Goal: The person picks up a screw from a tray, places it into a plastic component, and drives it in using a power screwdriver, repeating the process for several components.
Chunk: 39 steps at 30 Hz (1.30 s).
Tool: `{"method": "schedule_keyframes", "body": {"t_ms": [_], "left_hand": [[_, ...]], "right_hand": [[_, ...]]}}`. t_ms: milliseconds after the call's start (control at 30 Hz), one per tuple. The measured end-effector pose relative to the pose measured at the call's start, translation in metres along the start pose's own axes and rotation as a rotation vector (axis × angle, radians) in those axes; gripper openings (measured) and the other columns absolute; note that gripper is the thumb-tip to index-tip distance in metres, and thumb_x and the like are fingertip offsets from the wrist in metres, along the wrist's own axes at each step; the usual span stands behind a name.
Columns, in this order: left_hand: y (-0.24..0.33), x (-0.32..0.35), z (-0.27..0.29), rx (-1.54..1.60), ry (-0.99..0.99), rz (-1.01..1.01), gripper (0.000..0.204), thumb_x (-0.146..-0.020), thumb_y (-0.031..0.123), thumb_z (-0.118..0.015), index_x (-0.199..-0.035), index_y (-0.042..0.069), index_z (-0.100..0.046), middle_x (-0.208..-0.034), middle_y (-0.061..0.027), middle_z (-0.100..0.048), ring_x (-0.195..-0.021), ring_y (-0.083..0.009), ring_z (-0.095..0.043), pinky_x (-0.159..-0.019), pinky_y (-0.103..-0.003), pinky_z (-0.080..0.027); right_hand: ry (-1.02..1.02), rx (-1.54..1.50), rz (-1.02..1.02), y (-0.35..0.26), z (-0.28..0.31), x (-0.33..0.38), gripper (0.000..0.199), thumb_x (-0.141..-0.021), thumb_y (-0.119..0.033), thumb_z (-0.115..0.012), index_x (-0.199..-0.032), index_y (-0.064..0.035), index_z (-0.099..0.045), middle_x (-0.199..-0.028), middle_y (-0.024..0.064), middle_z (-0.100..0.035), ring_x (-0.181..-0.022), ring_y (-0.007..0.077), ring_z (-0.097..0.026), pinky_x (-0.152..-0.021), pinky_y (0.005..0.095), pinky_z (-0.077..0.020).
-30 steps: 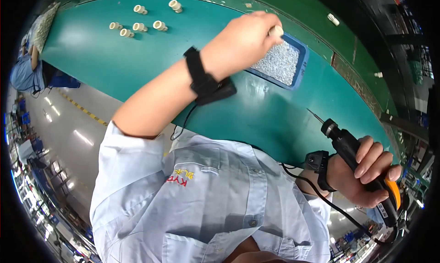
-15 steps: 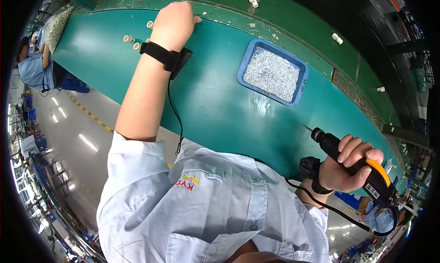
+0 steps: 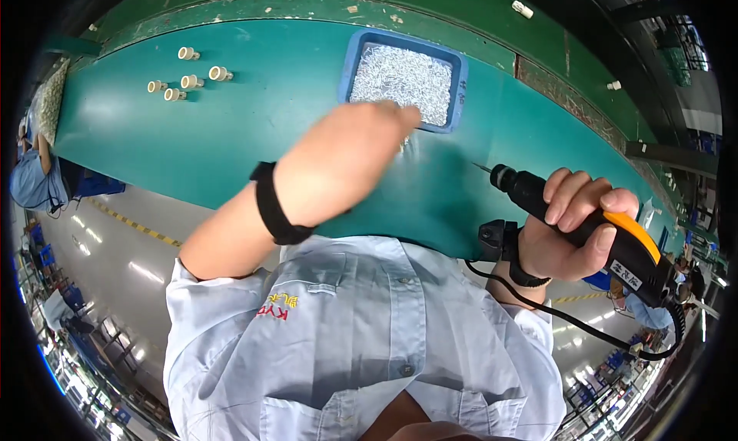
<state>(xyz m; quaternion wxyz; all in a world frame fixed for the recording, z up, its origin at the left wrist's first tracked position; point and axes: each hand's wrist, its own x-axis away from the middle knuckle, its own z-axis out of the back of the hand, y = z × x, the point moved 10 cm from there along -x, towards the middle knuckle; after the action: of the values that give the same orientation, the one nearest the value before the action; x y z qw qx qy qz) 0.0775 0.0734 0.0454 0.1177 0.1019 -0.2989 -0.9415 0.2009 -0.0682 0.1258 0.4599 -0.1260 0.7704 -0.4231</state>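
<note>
My right hand (image 3: 578, 224) is wrapped round a black and yellow electric screwdriver (image 3: 530, 195), its thin bit pointing left over the green bench. My left hand (image 3: 350, 153) is above the front edge of a blue tray (image 3: 347, 70). Its fingers are curled away from view and blurred, so whether they hold anything is hidden. Inside the tray lies a heap of small silvery screws (image 3: 400, 76). Off to the left on the bench stand several small cream-white cylindrical fittings (image 3: 192, 81), apart from both hands.
Along the far side of the green bench (image 3: 269, 64) runs a raised green ledge (image 3: 430, 18) with a few white fittings (image 3: 523, 9) on it. A bag of pale pieces (image 3: 52, 103) is at the far left, near a seated person in blue (image 3: 38, 178). A black cable (image 3: 569, 326) trails from the screwdriver.
My left hand has come back from the far edge of the bench, rightward to the tray. The fittings it covered now show. The right hand still grips the screwdriver, and the whole view has shifted.
</note>
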Motion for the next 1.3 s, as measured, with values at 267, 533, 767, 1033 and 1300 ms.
{"method": "schedule_keyframes", "body": {"t_ms": [267, 533, 767, 1033, 1300], "left_hand": [[0.02, 0.001, -0.078, 0.05, -0.211, -0.079, 0.018, -0.076, 0.002, -0.064, -0.092, 0.002, -0.056, -0.09, -0.014, -0.059, -0.08, -0.0338, -0.062, -0.068, -0.042, -0.051], [0.011, 0.003, -0.073, 0.262, -0.136, -0.047, 0.027, -0.074, 0.004, -0.071, -0.098, 0.002, -0.061, -0.098, -0.012, -0.061, -0.075, -0.0321, -0.062, -0.067, -0.04, -0.052], [-0.005, -0.02, -0.013, 0.25, 0.164, -0.036, 0.022, -0.073, 0.007, -0.073, -0.093, 0.002, -0.064, -0.092, -0.0121, -0.063, -0.07, -0.0285, -0.061, -0.062, -0.036, -0.049], [-0.066, -0.059, -0.048, 0.11, -0.188, 0.158, 0.008, -0.077, 0.008, -0.068, -0.083, 0.003, -0.066, -0.081, -0.0125, -0.066, -0.075, -0.029, -0.065, -0.068, -0.037, -0.05], [-0.07, -0.058, -0.023, 0.272, 0.136, 0.079, 0.009, -0.078, 0.008, -0.067, -0.085, 0.003, -0.07, -0.086, -0.0128, -0.068, -0.074, -0.0274, -0.065, -0.069, -0.035, -0.052]], "right_hand": [[-0.037, -0.029, -0.008, -0.009, 0.01, 0.002, 0.034, -0.091, -0.034, -0.061, -0.106, -0.0071, -0.047, -0.062, 0.0031, -0.05, -0.052, 0.0161, -0.05, -0.054, 0.031, -0.0419], [-0.009, -0.02, -0.013, -0.002, 0.014, 0.003, 0.035, -0.091, -0.034, -0.061, -0.107, -0.0061, -0.047, -0.061, 0.0031, -0.05, -0.052, 0.0163, -0.051, -0.054, 0.0311, -0.0423], [-0.013, -0.009, -0.002, -0.007, 0.018, 0.003, 0.035, -0.091, -0.034, -0.061, -0.106, -0.0059, -0.047, -0.06, 0.0031, -0.05, -0.051, 0.0163, -0.05, -0.054, 0.0312, -0.0423], [-0.036, -0.014, 0.013, -0.007, 0.012, 0.004, 0.03, -0.093, -0.033, -0.053, -0.107, -0.006, -0.049, -0.062, 0.0011, -0.046, -0.053, 0.0135, -0.046, -0.055, 0.0302, -0.0389], [-0.017, -0.012, -0.009, -0.004, 0.017, 0.003, 0.034, -0.092, -0.034, -0.06, -0.106, -0.0069, -0.045, -0.061, 0.0032, -0.049, -0.05, 0.0163, -0.05, -0.054, 0.0314, -0.0418]]}}
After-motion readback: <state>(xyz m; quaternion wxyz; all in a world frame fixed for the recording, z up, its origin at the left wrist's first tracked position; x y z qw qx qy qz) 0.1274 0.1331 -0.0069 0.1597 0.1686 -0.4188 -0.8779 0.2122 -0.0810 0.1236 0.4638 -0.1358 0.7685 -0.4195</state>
